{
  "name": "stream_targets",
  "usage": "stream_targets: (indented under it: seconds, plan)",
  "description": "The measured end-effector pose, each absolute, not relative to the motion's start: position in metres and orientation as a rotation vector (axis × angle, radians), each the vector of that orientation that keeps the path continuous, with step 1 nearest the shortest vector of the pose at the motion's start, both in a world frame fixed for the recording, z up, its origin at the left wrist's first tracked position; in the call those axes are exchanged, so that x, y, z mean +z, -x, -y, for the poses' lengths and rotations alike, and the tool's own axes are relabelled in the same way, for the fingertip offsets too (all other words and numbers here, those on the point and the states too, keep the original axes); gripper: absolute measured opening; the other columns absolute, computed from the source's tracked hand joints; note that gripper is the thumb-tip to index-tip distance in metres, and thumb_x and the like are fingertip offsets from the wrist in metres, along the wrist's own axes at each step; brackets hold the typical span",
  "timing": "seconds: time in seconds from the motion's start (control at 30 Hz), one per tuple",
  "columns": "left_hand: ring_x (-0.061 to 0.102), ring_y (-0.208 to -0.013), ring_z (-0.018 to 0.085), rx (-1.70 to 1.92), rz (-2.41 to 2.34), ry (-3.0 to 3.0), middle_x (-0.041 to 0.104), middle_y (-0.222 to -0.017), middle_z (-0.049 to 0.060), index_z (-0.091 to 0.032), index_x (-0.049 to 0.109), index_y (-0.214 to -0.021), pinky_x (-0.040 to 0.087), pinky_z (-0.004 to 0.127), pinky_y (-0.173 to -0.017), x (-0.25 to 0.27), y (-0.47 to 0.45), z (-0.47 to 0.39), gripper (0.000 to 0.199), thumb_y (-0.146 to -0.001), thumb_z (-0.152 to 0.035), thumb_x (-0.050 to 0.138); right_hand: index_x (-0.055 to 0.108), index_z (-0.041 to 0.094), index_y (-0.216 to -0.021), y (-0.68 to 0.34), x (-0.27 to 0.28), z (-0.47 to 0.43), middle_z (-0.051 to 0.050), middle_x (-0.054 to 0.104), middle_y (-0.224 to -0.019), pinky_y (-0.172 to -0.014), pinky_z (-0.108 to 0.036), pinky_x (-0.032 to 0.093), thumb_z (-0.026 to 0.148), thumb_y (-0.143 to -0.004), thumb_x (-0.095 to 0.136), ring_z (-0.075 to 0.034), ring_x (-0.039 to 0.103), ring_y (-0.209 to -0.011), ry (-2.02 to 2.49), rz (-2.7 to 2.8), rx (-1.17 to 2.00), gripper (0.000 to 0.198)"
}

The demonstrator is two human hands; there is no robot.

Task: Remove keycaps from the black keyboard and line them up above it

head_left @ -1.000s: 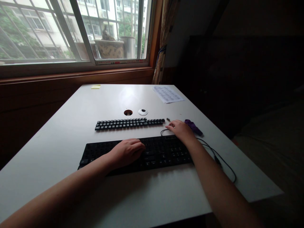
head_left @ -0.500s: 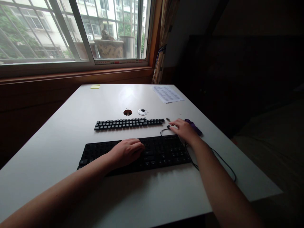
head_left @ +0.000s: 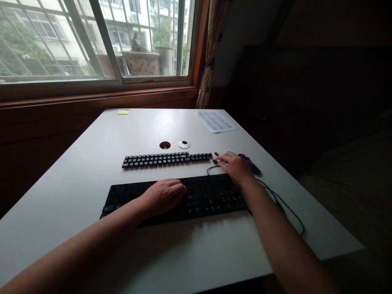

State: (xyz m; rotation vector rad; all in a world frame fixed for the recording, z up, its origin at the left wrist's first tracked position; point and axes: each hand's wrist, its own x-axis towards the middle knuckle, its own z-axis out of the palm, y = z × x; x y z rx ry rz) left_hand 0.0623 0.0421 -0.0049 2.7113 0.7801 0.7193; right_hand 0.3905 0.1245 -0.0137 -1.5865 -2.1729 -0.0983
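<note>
My left hand (head_left: 167, 194) rests on the black keyboard (head_left: 199, 200), its fingers curled together over the middle keys. What lies under those fingers is hidden. Just beyond the keyboard's far right corner, my right hand (head_left: 237, 165) pinches a small black keycap (head_left: 214, 161) at the fingertips, close to the table. Left of that hand, rows of loose black keycaps (head_left: 167, 159) are lined up on the white table (head_left: 76, 171). Another small dark piece (head_left: 216, 154) lies just past the right fingertips. The keyboard's left part looks to have bare key positions.
A purple cloth-like thing (head_left: 249, 164) lies beside my right hand. The black cable (head_left: 290, 210) loops along the table's right side. Farther back are a round hole (head_left: 165, 145), a white round cover (head_left: 184, 144), printed sheets (head_left: 217, 122) and yellow sticky notes (head_left: 123, 111).
My right hand has shifted slightly, and the small keycap at its fingertips is a little farther left and away. My left hand stays put on the keyboard.
</note>
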Motion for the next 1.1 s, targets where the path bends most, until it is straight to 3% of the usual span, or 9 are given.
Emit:
stream_targets:
  seconds: [0.27, 0.6, 1.1]
  plan:
    - [0.062, -0.080, 0.017, 0.720, -0.783, -2.720, 0.065, -0.091, 0.005, -0.018, 0.060, -0.102, 0.051, 0.028, -0.072, -0.0062, -0.0624, -0.0416, 0.016, -0.093, -0.014, 0.048, 0.076, 0.032, -0.101, -0.3936, -0.0149, -0.1197, 0.000, 0.069, -0.097, -0.063, -0.025, 0.045, 0.028, -0.088, 0.061, -0.014, 0.064, -0.075, 1.595, 2.212, -0.142, 0.020]
    - [0.062, -0.081, 0.017, 0.719, -0.774, -2.721, 0.065, -0.090, 0.006, -0.017, 0.061, -0.101, 0.052, 0.028, -0.074, -0.0042, -0.0630, -0.0416, 0.017, -0.093, -0.014, 0.047, 0.070, 0.031, -0.118, -0.3905, -0.0217, -0.1243, -0.003, 0.067, -0.101, -0.068, -0.024, 0.045, 0.031, -0.093, 0.053, -0.015, 0.063, -0.077, 1.630, 2.239, -0.020, 0.030]
    - [0.061, -0.080, 0.017, 0.708, -0.770, -2.713, 0.065, -0.090, 0.005, -0.018, 0.060, -0.101, 0.050, 0.027, -0.072, -0.0033, -0.0627, -0.0413, 0.016, -0.092, -0.013, 0.047, 0.064, 0.031, -0.126, -0.3887, -0.0228, -0.1276, -0.004, 0.064, -0.107, -0.067, -0.024, 0.045, 0.029, -0.093, 0.053, -0.016, 0.063, -0.083, 1.645, 2.289, -0.004, 0.035]
